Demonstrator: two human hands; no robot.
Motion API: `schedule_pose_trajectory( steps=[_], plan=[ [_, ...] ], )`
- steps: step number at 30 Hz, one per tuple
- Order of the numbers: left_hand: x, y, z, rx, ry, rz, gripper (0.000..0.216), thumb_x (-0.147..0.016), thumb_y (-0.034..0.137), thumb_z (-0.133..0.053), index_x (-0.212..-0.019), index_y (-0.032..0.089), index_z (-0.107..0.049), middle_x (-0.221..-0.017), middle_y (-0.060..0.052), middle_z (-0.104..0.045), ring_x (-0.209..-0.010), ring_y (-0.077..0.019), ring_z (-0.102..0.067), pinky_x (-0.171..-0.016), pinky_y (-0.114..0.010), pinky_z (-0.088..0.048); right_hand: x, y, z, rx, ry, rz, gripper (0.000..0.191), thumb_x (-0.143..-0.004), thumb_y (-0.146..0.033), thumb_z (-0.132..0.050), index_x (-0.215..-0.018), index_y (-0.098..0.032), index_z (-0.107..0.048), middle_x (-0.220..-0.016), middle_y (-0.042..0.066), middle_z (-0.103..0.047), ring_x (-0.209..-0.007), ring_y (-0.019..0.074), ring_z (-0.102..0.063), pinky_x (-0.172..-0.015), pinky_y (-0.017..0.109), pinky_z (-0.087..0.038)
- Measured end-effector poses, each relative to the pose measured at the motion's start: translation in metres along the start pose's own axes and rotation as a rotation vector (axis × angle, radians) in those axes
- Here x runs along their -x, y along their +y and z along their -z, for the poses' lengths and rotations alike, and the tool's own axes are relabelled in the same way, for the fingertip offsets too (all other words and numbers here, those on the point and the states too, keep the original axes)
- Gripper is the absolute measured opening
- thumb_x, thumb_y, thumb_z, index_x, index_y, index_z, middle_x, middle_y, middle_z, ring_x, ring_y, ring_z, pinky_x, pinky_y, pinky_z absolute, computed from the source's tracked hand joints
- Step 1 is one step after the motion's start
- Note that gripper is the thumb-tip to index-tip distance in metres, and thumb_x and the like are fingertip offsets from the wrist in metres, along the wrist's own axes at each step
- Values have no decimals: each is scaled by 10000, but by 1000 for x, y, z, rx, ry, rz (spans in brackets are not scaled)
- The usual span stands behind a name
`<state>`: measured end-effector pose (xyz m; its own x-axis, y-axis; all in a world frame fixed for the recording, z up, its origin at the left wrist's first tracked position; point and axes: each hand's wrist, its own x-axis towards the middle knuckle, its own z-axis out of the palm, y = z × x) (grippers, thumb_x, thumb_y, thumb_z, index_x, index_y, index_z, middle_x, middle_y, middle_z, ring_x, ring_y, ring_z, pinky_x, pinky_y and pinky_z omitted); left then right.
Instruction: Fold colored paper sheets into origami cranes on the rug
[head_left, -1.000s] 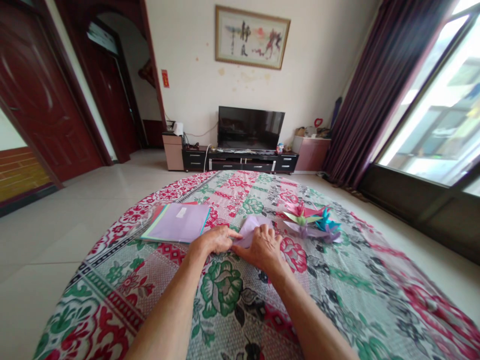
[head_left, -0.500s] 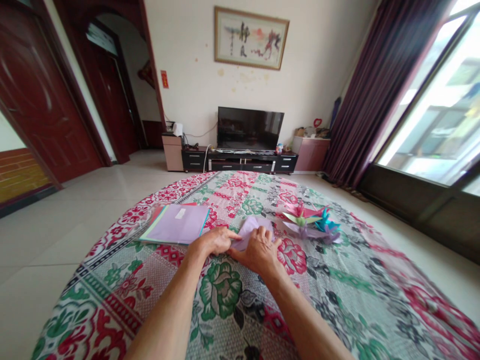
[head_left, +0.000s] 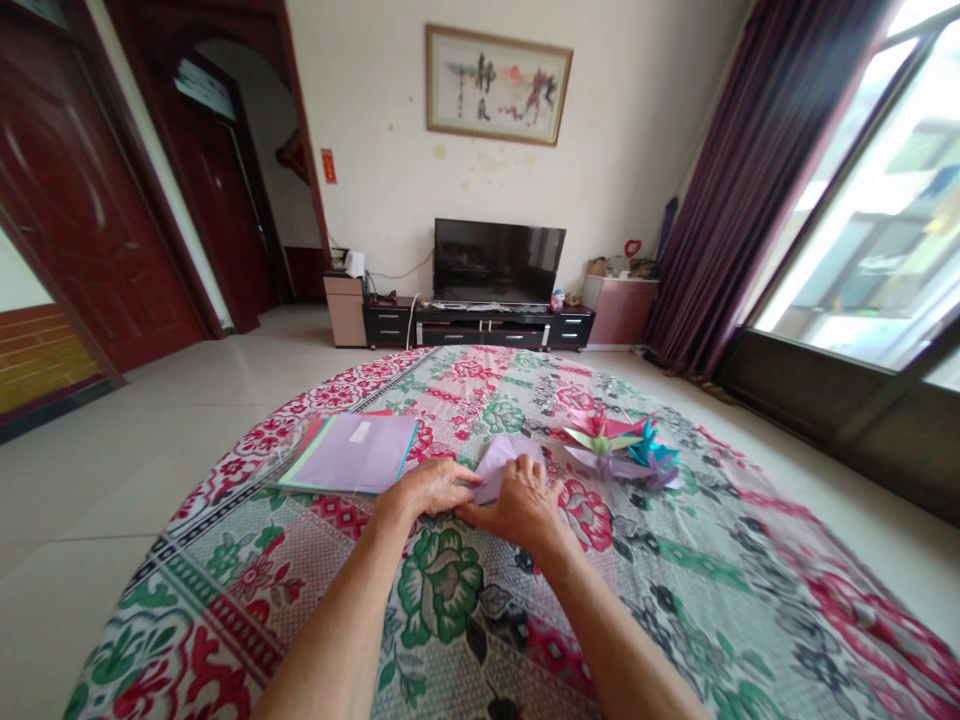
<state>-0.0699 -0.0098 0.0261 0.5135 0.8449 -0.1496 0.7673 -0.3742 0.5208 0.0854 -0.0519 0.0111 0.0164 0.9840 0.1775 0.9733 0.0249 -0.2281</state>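
Observation:
A small folded sheet of lilac paper [head_left: 501,462] lies on the flowered tablecloth [head_left: 450,590] in front of me. My left hand [head_left: 427,488] rests on the cloth with its fingertips pressed on the paper's left edge. My right hand [head_left: 519,502] covers the paper's near right part, fingers curled down on it. Both hands touch each other over the fold. To the left lies a stack of coloured paper sheets [head_left: 351,452] with a lilac sheet on top.
Several folded paper figures [head_left: 621,446] in pink, green, teal and purple lie to the right of my hands. Beyond the round table are a tiled floor, a television [head_left: 498,262] on a low cabinet, dark doors on the left and a curtained window on the right.
My hands have drawn slightly closer together on the lilac paper, and the left forefinger no longer points out along it. The view has tipped up a little.

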Motion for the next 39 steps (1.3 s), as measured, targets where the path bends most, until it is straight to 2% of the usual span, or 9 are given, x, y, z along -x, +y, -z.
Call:
schedule_pose_trajectory(
  steps=[5,9,11,14,21,28,34,39],
  plan=[
    [3,0,0,-15,-18,15,479,-680,357,-566,-1153,307,-611,-910,14,-706,-762,-152,-610,-620,-192,-397,-8,19,12,-39,-170,62,724,-579,-627,-619,-1125,-160,-530,-1195,156,-453,-1115,335,-401,-879,508,-311],
    [3,-1,-1,-25,0,-2,472,-694,375,-560,-1157,301,-609,-896,10,-706,-756,-153,-606,-614,-195,-391,-14,29,11,-85,-109,54,473,-708,-478,-566,-1082,-188,-559,-1172,132,-482,-1096,299,-437,-863,441,-345],
    [3,0,-1,-32,9,-9,472,-691,372,-568,-1156,306,-609,-912,13,-705,-773,-156,-606,-632,-198,-395,-16,31,7,-84,-61,20,469,-697,-462,-585,-1071,-180,-564,-1146,132,-495,-1078,295,-455,-856,419,-357],
    [3,1,0,-30,4,8,484,-680,363,-580,-1160,306,-606,-930,18,-704,-794,-161,-607,-659,-201,-403,-19,37,2,-71,-11,-37,571,-635,-499,-636,-1089,-163,-552,-1114,136,-504,-1044,294,-479,-838,392,-379],
    [4,3,1,-22,-3,27,491,-666,341,-577,-1155,308,-610,-939,18,-706,-806,-165,-617,-642,-198,-406,-24,52,1,-56,-1,-50,581,-591,-557,-653,-1027,-185,-559,-1066,122,-515,-985,281,-508,-805,368,-405],
    [3,0,1,-12,-12,-5,501,-673,349,-573,-1172,314,-594,-955,7,-709,-846,-178,-620,-698,-220,-429,-29,69,2,-154,-14,-52,498,-604,-428,-676,-997,-138,-575,-1013,103,-536,-910,217,-529,-763,284,-403],
    [2,-1,2,-22,-18,-16,495,-677,357,-573,-1170,322,-595,-992,18,-700,-872,-181,-616,-696,-211,-422,-33,74,9,-209,-15,-32,275,-656,-264,-618,-893,-123,-614,-840,54,-591,-755,159,-535,-662,230,-384],
    [2,-1,1,-25,-3,-6,483,-668,358,-576,-1148,323,-612,-921,17,-708,-817,-178,-613,-659,-209,-410,-35,79,8,-229,-18,-5,216,-680,-139,-539,-867,-118,-645,-818,50,-632,-746,145,-553,-668,209,-387]
  ],
)
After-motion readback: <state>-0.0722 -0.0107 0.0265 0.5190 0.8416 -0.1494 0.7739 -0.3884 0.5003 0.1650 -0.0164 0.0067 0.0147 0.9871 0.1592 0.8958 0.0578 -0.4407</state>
